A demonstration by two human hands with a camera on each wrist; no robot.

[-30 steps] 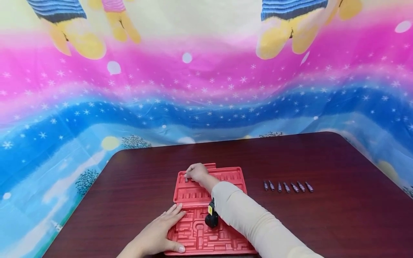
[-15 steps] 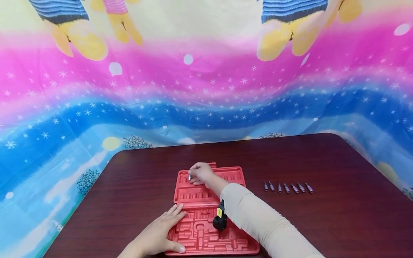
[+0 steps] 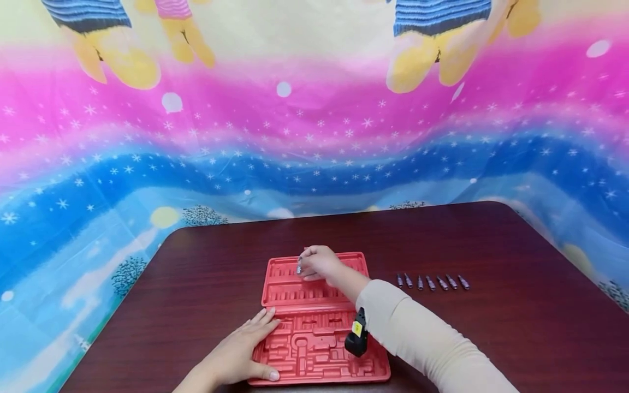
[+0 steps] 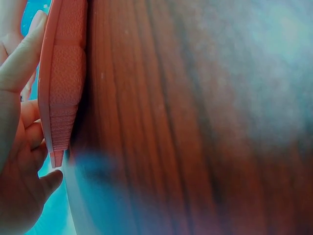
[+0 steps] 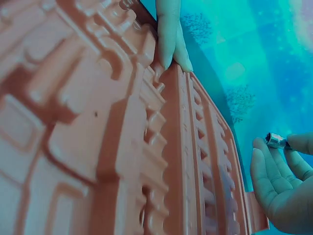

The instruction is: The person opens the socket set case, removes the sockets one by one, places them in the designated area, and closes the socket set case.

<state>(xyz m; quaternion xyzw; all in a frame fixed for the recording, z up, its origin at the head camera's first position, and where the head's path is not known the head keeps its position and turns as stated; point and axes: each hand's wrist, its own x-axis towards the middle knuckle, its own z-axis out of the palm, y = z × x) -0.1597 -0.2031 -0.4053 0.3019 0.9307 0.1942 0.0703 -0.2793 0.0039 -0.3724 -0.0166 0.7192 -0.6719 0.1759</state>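
Note:
A red plastic tool case [image 3: 314,376] lies open and flat on the table, moulded with many slots. My right hand [image 3: 320,263] is above its far half, pinching a small silver metal socket [image 5: 278,141] between thumb and fingers. The right wrist view shows the socket off the case, one hollow end facing out. My left hand [image 3: 241,349] rests on the left edge of the case's near half. Its fingers lie fairly straight near the hinge, and its thumb rests over the near corner.
Several small metal bits [image 3: 431,283] stand in a loose row on the dark wooden table [image 3: 491,327], right of the case. A printed cloth [image 3: 314,125] hangs behind the table. A black wrist camera [image 3: 356,338] hangs over the case under the right sleeve.
My right hand has lifted from the left end of the far half's slots and moved right, with the socket held in its fingers. My left hand stays on the case edge.

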